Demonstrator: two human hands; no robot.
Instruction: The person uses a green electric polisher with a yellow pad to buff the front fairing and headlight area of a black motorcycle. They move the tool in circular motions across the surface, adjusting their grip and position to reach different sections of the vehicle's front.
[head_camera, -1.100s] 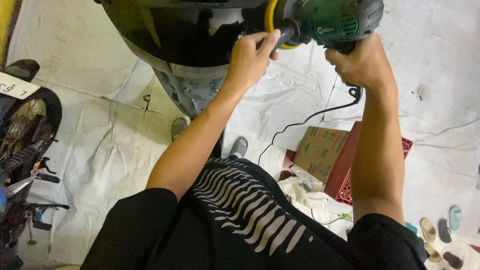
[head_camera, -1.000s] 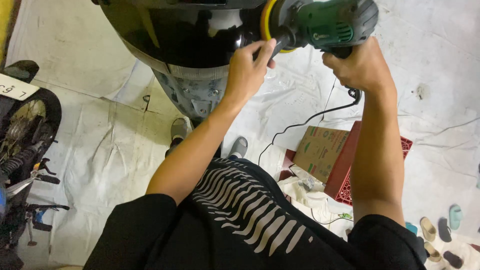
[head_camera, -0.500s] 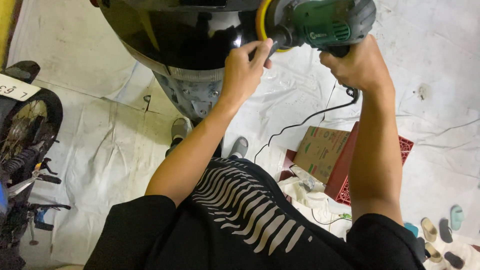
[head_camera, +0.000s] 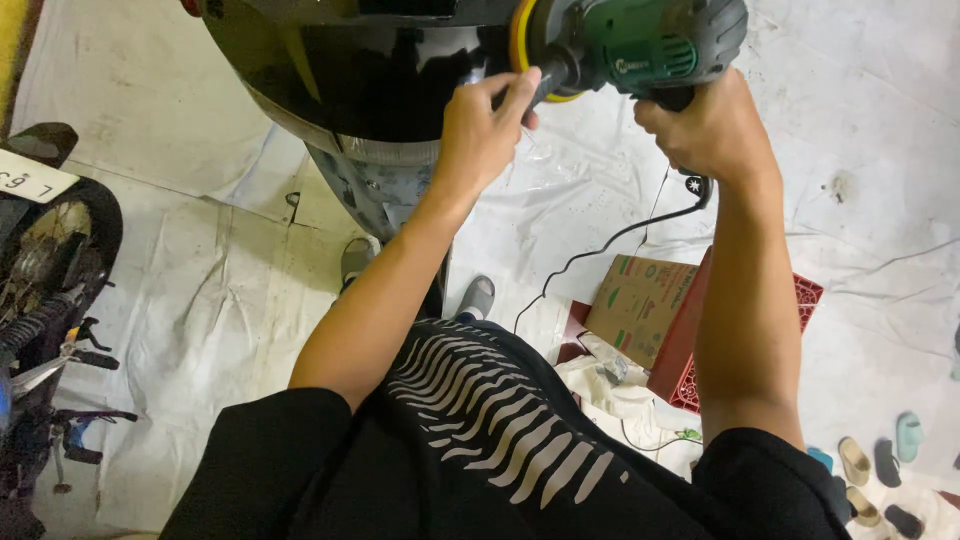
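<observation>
A green and grey electric polisher (head_camera: 655, 42) with a yellow pad (head_camera: 522, 40) is pressed against a glossy black curved panel (head_camera: 370, 70) at the top of the head view. My left hand (head_camera: 480, 125) grips the polisher's black side handle just beside the pad. My right hand (head_camera: 705, 125) is closed around the rear grip under the green body. A black power cord (head_camera: 610, 240) hangs from the tool down toward the floor.
White sheeting (head_camera: 190, 260) covers the floor. A motorbike's wheel and parts (head_camera: 45, 300) stand at the left edge. A cardboard box (head_camera: 640, 305) rests on a red crate (head_camera: 795, 300) at the right, with several sandals (head_camera: 880, 455) further right. My feet (head_camera: 420, 280) are below the panel.
The polisher and both hands have shifted slightly left along the black panel. Both grips are unchanged.
</observation>
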